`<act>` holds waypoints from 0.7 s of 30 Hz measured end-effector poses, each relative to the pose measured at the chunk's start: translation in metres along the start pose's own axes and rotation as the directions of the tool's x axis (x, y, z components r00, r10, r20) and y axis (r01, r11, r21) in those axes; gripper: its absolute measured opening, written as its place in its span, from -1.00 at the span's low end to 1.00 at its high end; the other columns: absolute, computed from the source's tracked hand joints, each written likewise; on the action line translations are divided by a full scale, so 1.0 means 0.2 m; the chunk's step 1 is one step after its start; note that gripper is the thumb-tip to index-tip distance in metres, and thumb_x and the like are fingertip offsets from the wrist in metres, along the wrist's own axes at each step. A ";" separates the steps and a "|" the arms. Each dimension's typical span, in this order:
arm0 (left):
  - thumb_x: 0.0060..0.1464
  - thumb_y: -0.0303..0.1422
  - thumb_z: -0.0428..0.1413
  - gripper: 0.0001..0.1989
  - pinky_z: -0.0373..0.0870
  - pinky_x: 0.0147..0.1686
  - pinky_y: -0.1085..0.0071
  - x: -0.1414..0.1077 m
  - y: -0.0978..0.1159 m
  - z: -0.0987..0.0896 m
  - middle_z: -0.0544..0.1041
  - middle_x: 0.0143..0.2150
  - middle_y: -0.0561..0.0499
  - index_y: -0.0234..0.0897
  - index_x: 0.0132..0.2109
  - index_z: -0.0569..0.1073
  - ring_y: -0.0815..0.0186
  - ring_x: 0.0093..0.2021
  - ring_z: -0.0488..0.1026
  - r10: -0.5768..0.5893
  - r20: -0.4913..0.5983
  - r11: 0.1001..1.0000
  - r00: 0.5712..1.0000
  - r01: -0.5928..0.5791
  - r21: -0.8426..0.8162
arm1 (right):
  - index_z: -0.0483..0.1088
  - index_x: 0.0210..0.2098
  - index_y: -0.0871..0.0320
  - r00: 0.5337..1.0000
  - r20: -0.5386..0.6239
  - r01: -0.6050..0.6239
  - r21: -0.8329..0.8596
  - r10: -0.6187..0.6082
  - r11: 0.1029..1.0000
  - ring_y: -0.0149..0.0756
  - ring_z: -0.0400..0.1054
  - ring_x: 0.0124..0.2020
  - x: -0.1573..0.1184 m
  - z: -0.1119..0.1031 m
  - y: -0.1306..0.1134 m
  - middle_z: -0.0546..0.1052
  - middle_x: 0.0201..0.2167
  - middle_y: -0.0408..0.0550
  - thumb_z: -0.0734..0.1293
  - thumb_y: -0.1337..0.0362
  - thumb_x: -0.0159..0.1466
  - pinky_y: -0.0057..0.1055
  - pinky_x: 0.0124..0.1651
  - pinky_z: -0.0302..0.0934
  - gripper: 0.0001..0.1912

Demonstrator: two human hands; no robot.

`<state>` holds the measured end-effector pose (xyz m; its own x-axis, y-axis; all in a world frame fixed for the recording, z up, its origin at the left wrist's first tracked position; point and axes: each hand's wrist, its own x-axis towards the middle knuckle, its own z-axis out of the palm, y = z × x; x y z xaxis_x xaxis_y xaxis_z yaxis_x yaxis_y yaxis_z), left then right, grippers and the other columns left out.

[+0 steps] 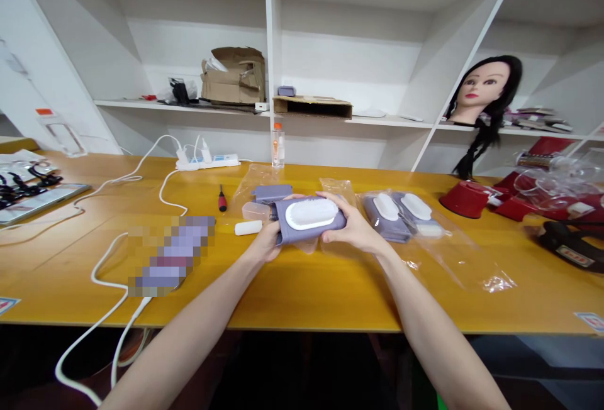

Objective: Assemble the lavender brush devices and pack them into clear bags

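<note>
Over the table I hold up a purple box-like case with a white oval bristled pad (311, 214) on its face. My left hand (268, 240) grips its left end, with some fingers hidden behind or inside that end. My right hand (353, 224) wraps round the right end, thumb at the lower edge. Just behind the case lies a smaller purple piece (272, 193), beside a translucent cup-like part (255, 211). A short white bar (248, 227) rests left of my left hand. To the right, two similar purple cases (387, 216) with white ovals lie on or in clear plastic.
A phone-like device (172, 256), blurred out, lies at left with white cables. Behind it are a red-and-black screwdriver (222, 199), a power strip (212, 162) and an orange-capped bottle (278, 146). Red objects (467, 199) stand right, below a mannequin head (486, 86) on the shelf.
</note>
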<state>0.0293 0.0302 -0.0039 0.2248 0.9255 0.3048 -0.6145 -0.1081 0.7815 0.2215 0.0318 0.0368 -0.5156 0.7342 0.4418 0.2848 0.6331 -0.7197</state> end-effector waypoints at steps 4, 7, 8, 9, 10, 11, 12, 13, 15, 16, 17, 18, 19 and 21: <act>-0.27 -0.46 0.13 -0.46 0.31 0.01 0.17 0.01 0.03 -0.02 0.54 -0.08 -0.09 -0.24 -0.01 0.42 0.05 0.00 0.41 -0.026 -0.023 1.000 0.999 0.025 -0.016 | 0.11 0.18 -0.01 0.999 0.038 -0.006 0.016 0.005 1.000 -0.14 0.06 0.20 0.00 -0.02 0.00 0.21 0.18 -0.06 0.44 0.13 0.02 -0.18 0.23 -0.12 -0.22; -0.22 -0.47 0.10 -0.45 0.31 0.01 0.20 0.01 0.07 -0.02 0.52 -0.04 -0.07 -0.23 0.03 0.40 0.08 0.01 0.40 -0.033 0.000 0.998 0.999 0.033 -0.059 | 0.07 0.20 -0.01 0.998 0.018 -0.057 0.049 0.056 0.997 -0.14 0.08 0.19 0.00 -0.03 0.01 0.18 0.20 -0.05 0.49 0.16 -0.07 -0.19 0.22 -0.09 -0.10; -0.19 -0.45 0.08 -0.47 0.32 0.00 0.19 0.00 0.08 -0.02 0.51 -0.03 -0.07 -0.23 0.04 0.39 0.09 0.02 0.40 -0.042 -0.004 0.996 0.999 0.041 -0.085 | 0.07 0.19 0.00 0.997 -0.007 -0.080 0.059 0.081 0.995 -0.13 0.08 0.19 0.00 -0.02 0.02 0.18 0.20 -0.04 0.51 0.16 -0.10 -0.20 0.22 -0.08 -0.08; -0.15 -0.41 0.07 -0.49 0.33 -0.02 0.17 0.00 0.09 -0.01 0.50 -0.02 -0.07 -0.23 0.05 0.38 0.08 0.01 0.40 -0.058 -0.017 0.991 0.998 0.055 -0.118 | 0.09 0.18 0.01 0.993 -0.052 -0.102 0.065 0.105 0.993 -0.13 0.09 0.18 0.01 -0.01 0.02 0.19 0.19 -0.04 0.51 0.16 -0.12 -0.20 0.22 -0.07 -0.08; -0.11 -0.34 0.06 -0.51 0.35 -0.05 0.14 0.00 0.10 -0.01 0.50 -0.02 -0.09 -0.24 0.05 0.37 0.07 0.01 0.40 -0.078 -0.028 0.985 0.997 0.073 -0.155 | 0.11 0.16 0.03 0.985 -0.114 -0.123 0.067 0.130 0.990 -0.12 0.11 0.16 0.01 0.01 0.03 0.21 0.17 -0.03 0.51 0.15 -0.12 -0.20 0.21 -0.05 -0.10; -0.07 -0.25 0.04 -0.51 0.36 -0.08 0.09 0.00 0.10 -0.01 0.49 -0.01 -0.12 -0.25 0.05 0.36 0.04 0.00 0.40 -0.099 -0.030 0.977 0.995 0.092 -0.193 | 0.13 0.13 0.06 0.970 -0.187 -0.143 0.070 0.154 0.987 -0.12 0.13 0.14 0.02 0.03 0.04 0.24 0.14 -0.02 0.50 0.13 -0.12 -0.20 0.19 -0.02 -0.14; -0.04 -0.15 0.02 -0.49 0.36 -0.10 0.06 0.00 0.11 -0.01 0.48 -0.01 -0.15 -0.27 0.06 0.35 0.01 0.00 0.40 -0.113 -0.022 0.969 0.993 0.106 -0.225 | 0.15 0.10 0.08 0.950 -0.258 -0.166 0.070 0.178 0.984 -0.12 0.16 0.11 0.02 0.06 0.04 0.27 0.10 -0.01 0.48 0.11 -0.11 -0.19 0.16 0.01 -0.18; -0.03 -0.07 0.00 -0.45 0.36 -0.11 0.03 0.00 0.11 -0.01 0.47 0.00 -0.19 -0.28 0.06 0.35 -0.01 0.00 0.39 -0.116 -0.010 0.962 0.993 0.109 -0.250 | 0.16 0.08 0.09 0.929 -0.311 -0.192 0.065 0.203 0.979 -0.12 0.19 0.08 0.02 0.08 0.05 0.29 0.07 0.00 0.47 0.09 -0.10 -0.19 0.14 0.04 -0.20; -0.01 0.00 -0.02 -0.41 0.35 -0.09 0.05 0.00 0.11 0.00 0.45 0.02 -0.21 -0.29 0.06 0.34 -0.01 0.02 0.38 -0.083 -0.007 0.960 0.997 0.078 -0.271 | 0.13 0.08 0.10 0.912 -0.333 -0.243 0.031 0.239 0.970 -0.12 0.21 0.05 0.02 0.14 0.05 0.30 0.04 0.02 0.47 0.07 -0.13 -0.17 0.10 0.08 -0.17; 0.00 -0.01 -0.02 -0.43 0.34 -0.08 0.08 0.00 0.11 0.00 0.45 0.03 -0.20 -0.27 0.06 0.34 0.01 0.04 0.37 -0.055 -0.028 0.961 0.998 0.045 -0.271 | 0.11 0.09 0.11 0.919 -0.311 -0.254 0.000 0.241 0.967 -0.10 0.20 0.05 0.02 0.17 0.05 0.29 0.04 0.04 0.49 0.07 -0.15 -0.16 0.10 0.07 -0.13; 0.02 -0.03 -0.03 -0.46 0.34 -0.07 0.11 0.00 0.11 0.00 0.45 0.03 -0.18 -0.26 0.06 0.34 0.03 0.04 0.37 -0.024 -0.062 0.963 0.998 0.006 -0.269 | 0.10 0.10 0.12 0.932 -0.279 -0.251 -0.032 0.233 0.967 -0.09 0.19 0.06 0.01 0.19 0.05 0.28 0.05 0.06 0.50 0.08 -0.18 -0.14 0.11 0.06 -0.09; 0.03 -0.05 -0.03 -0.48 0.33 -0.06 0.12 0.01 0.11 0.00 0.46 0.01 -0.16 -0.26 0.05 0.35 0.04 0.04 0.37 0.005 -0.099 0.964 0.995 -0.031 -0.265 | 0.10 0.11 0.12 0.946 -0.241 -0.237 -0.059 0.216 0.970 -0.07 0.18 0.08 0.00 0.21 0.04 0.27 0.07 0.08 0.51 0.09 -0.21 -0.13 0.11 0.05 -0.06; 0.03 -0.05 -0.04 -0.49 0.32 -0.05 0.12 0.01 0.12 -0.01 0.48 -0.01 -0.16 -0.28 0.03 0.37 0.04 0.03 0.37 0.027 -0.130 0.964 0.991 -0.061 -0.260 | 0.11 0.10 0.12 0.960 -0.205 -0.211 -0.074 0.193 0.975 -0.05 0.16 0.09 0.00 0.22 0.03 0.27 0.08 0.09 0.52 0.11 -0.23 -0.11 0.12 0.04 -0.05; 0.02 -0.04 -0.06 -0.48 0.32 -0.05 0.10 0.02 0.12 -0.02 0.51 -0.06 -0.17 -0.33 -0.03 0.42 0.01 0.01 0.40 0.037 -0.168 0.965 0.985 -0.079 -0.252 | 0.16 0.07 0.11 0.978 -0.133 -0.166 -0.024 0.162 0.986 -0.05 0.19 0.08 -0.01 0.23 0.01 0.30 0.06 0.07 0.53 0.15 -0.23 -0.12 0.10 0.07 -0.10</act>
<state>0.0124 0.0325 0.0149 0.0720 0.9687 0.2377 -0.8009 -0.0858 0.5926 0.1858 0.0201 0.0109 -0.3510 0.8528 0.3867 0.3861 0.5080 -0.7700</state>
